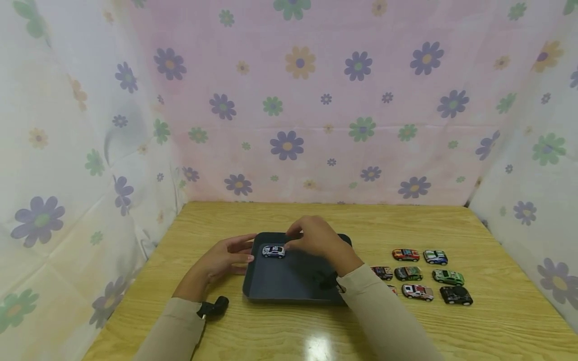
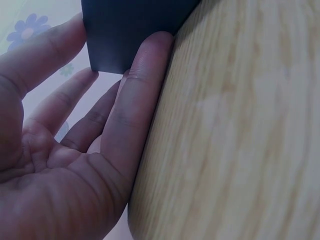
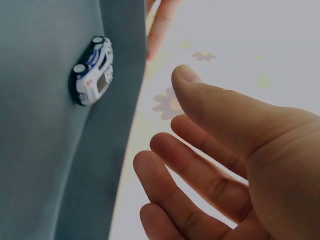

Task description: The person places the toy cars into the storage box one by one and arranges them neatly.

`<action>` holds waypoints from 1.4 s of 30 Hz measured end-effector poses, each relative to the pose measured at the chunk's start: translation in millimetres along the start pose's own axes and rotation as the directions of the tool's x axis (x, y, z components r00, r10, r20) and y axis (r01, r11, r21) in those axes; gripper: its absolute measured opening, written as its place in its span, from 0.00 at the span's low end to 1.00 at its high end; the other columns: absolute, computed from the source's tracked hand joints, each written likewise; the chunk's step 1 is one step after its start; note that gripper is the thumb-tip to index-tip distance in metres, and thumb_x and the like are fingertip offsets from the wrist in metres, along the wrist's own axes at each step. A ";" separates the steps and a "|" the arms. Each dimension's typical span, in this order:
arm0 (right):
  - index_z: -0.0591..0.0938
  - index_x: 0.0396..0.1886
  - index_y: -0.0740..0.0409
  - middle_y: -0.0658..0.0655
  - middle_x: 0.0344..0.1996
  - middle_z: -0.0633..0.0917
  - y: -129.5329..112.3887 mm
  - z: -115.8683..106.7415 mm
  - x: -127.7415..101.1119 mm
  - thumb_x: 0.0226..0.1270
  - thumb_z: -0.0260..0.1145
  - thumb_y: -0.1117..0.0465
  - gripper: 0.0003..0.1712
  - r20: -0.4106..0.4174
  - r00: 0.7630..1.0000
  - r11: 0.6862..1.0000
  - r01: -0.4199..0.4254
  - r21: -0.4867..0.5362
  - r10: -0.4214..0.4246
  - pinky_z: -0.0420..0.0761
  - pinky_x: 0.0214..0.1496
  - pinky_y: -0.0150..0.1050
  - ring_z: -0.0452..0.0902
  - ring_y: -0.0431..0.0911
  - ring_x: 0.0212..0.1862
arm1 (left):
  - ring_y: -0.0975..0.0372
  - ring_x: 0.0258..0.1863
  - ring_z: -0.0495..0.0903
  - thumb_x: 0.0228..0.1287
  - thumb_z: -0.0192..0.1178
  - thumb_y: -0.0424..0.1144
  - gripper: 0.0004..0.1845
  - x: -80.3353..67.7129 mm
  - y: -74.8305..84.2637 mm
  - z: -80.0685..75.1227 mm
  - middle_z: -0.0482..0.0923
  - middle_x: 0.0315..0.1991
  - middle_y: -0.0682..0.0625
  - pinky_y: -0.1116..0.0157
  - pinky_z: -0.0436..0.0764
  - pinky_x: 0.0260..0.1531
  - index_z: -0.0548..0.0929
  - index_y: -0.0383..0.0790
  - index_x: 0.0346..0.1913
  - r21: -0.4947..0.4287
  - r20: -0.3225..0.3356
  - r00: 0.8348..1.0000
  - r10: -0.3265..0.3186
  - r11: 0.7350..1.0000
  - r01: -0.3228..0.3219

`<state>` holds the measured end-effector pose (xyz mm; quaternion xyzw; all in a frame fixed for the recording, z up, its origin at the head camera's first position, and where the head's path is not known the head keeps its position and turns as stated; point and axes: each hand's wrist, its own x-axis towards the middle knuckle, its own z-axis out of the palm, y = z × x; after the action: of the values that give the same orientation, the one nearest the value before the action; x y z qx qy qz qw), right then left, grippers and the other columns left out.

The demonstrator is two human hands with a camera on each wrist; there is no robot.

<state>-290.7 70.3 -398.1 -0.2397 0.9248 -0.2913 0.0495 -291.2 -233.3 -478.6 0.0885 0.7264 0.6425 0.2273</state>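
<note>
A dark grey rectangular tray (image 1: pixel 289 283) sits on the wooden table. Inside it, near the left wall, stands a white and blue toy car (image 1: pixel 273 251), on its wheels; the right wrist view shows this toy car (image 3: pixel 96 72) too. My left hand (image 1: pixel 226 260) is at the tray's left side, its fairly straight fingers (image 2: pixel 132 95) touching the outside of the wall. My right hand (image 1: pixel 318 240) is over the far part of the tray, just right of the car. Its loosely bent fingers (image 3: pixel 185 200) hold nothing and are apart from the car.
Right of the tray, several toy cars stand in loose rows, among them a red and orange one (image 1: pixel 406 254), a green one (image 1: pixel 448 277) and a black one (image 1: pixel 456 295). My right forearm partly hides the nearest ones. Flowered cloth (image 1: pixel 289 165) hangs behind the table.
</note>
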 end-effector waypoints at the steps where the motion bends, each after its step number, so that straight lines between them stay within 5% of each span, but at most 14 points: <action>1: 0.90 0.54 0.51 0.48 0.49 0.90 0.8 -2.4 -2.6 0.64 0.78 0.50 0.20 -0.008 1.000 1.000 0.003 -0.005 -0.003 0.85 0.56 0.48 0.84 0.47 0.53 | 0.44 0.72 0.72 0.66 0.72 0.37 0.42 -0.1 -0.2 0.0 0.63 0.78 0.38 0.47 0.86 0.54 0.66 0.51 0.80 0.002 -0.002 1.000 0.000 1.000 0.000; 20: 0.89 0.56 0.44 0.48 0.53 0.89 49.4 -41.2 -68.7 0.66 0.76 0.50 0.19 -0.204 0.974 0.995 0.101 0.023 -0.095 0.88 0.44 0.42 0.87 0.44 0.47 | 0.44 0.72 0.72 0.67 0.71 0.37 0.41 -2.4 -0.5 0.3 0.62 0.79 0.36 0.48 0.86 0.55 0.65 0.51 0.80 0.008 0.017 1.000 0.023 1.000 -0.023; 29: 0.89 0.55 0.38 0.46 0.53 0.88 77.4 -51.9 -98.2 0.66 0.75 0.45 0.18 -0.267 0.963 0.999 0.035 -0.018 -0.039 0.86 0.50 0.53 0.84 0.46 0.51 | 0.42 0.73 0.70 0.67 0.71 0.37 0.41 -1.9 -2.5 -0.1 0.62 0.78 0.36 0.48 0.86 0.54 0.65 0.51 0.80 0.006 0.012 1.000 0.028 1.000 -0.028; 42: 0.90 0.54 0.42 0.52 0.54 0.89 118.5 -64.6 -140.9 0.66 0.75 0.45 0.18 -0.297 0.954 0.996 -0.054 -0.069 0.031 0.87 0.45 0.51 0.85 0.52 0.52 | 0.43 0.75 0.68 0.66 0.72 0.36 0.41 -3.1 -3.2 2.1 0.63 0.78 0.37 0.48 0.86 0.55 0.66 0.51 0.79 -0.009 -0.017 1.000 0.018 1.000 -0.018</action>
<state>-230.8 254.9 -418.2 -0.1753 0.9371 -0.2872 -0.0925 -287.0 -233.3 -481.2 0.0885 0.7246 0.6485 0.2157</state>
